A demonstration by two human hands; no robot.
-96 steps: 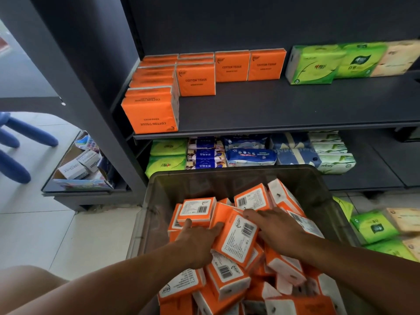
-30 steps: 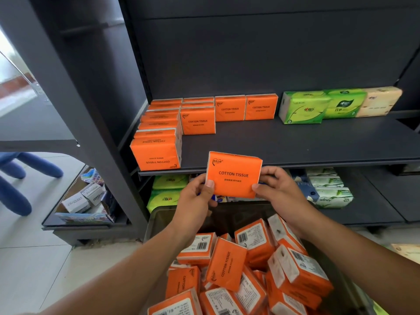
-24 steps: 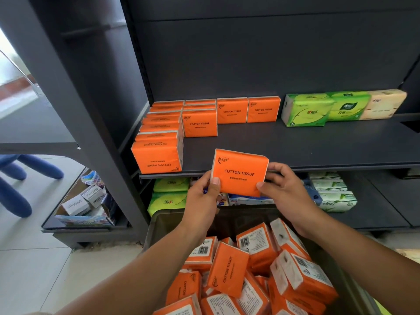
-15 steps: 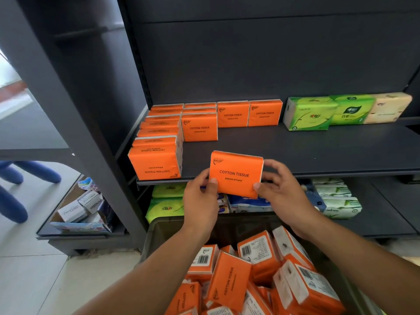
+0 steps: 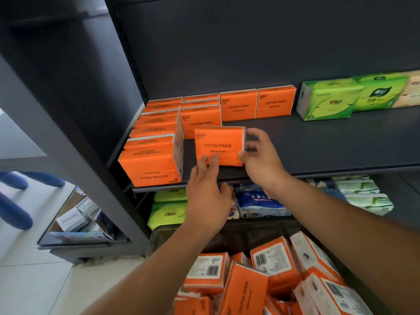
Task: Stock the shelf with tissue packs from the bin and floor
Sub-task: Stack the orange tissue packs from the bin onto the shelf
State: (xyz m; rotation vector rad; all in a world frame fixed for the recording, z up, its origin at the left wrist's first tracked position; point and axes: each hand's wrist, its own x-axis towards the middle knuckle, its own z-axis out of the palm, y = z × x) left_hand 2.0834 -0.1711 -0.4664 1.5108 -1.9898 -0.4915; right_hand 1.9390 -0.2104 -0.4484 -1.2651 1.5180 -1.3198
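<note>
Step in hand: you are setting one orange pack point(image 5: 219, 145) onto the shelf board point(image 5: 318, 144). The pack stands upright on the board near its front edge, label facing you, left of the board's middle. Your left hand point(image 5: 208, 201) is relaxed and grasps nothing; its straight fingers point(image 5: 208, 159) press the lower front face of the pack, and its thumb hangs off below the board's front edge. Your right hand point(image 5: 261, 164) grasps the pack's right end, with the thumb on the front face and the other fingers curled round the end. At the board's front left corner sits a stack of orange packs point(image 5: 151, 162), its labels upside down. Another upright orange pack point(image 5: 201, 121) stands further back on the board, and two more point(image 5: 258, 105) stand along the board's back. Green packs point(image 5: 327, 101) occupy the board's back right. Judgement: the placement is nearly done but not released. The next move calls for sliding the pack back and left along the board until it sits against its neighbours, then letting go with both hands and returning to the bin point(image 5: 159, 235) below the board's front, where many orange packs point(image 5: 275, 260) lie loose. Stocking is at an early to middle stage. No floor packs are in view.
</note>
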